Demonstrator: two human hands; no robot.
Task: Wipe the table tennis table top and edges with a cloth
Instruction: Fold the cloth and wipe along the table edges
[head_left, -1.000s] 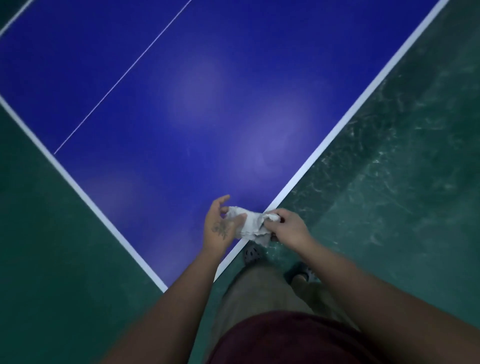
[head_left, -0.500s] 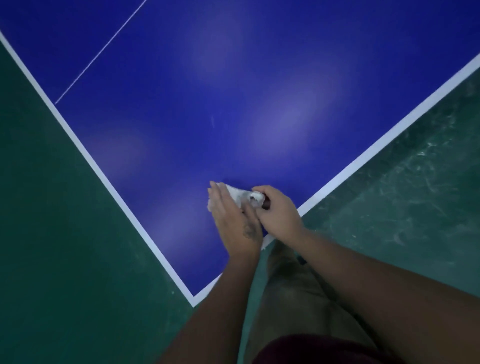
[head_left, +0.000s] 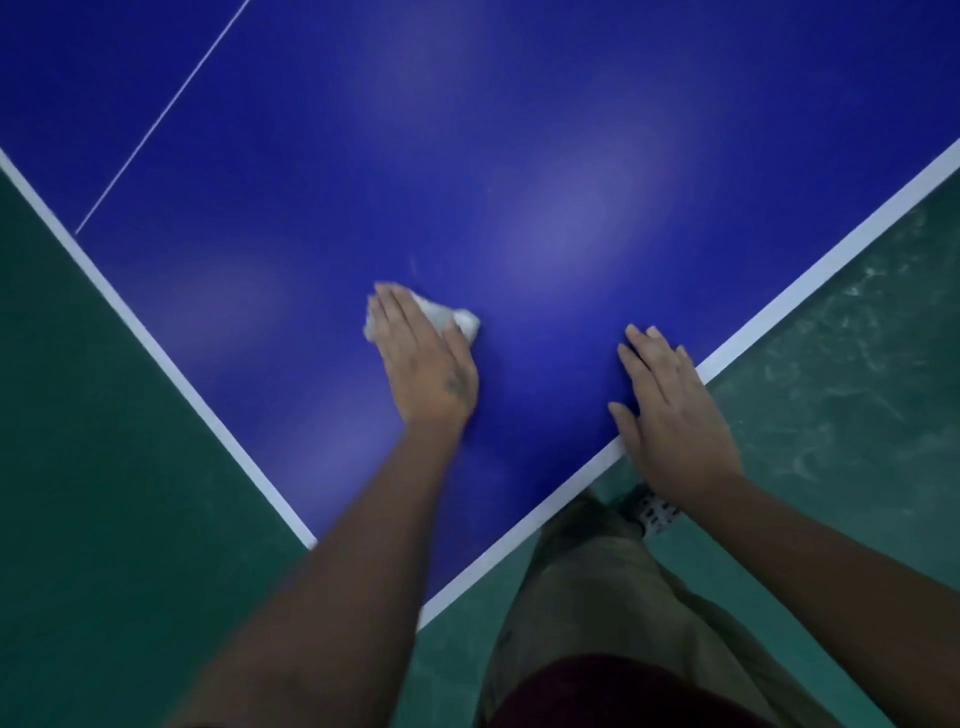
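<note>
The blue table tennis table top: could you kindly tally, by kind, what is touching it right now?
Bare hands: 2 (left hand, right hand)
Crumpled white cloth, under the left hand: 1
Total: 3

- No word, label, brand or number can be read anywhere in view.
- A small dark mark (head_left: 451, 385) on the back of the left hand (head_left: 423, 358) is too blurred to make out.
- The pale pattern on the shoe (head_left: 655, 512) is illegible.

Smooth, softly glossy blue table top (head_left: 519, 156), crumpled white cloth (head_left: 447, 314), scuffed, mottled green floor (head_left: 857, 364)
</note>
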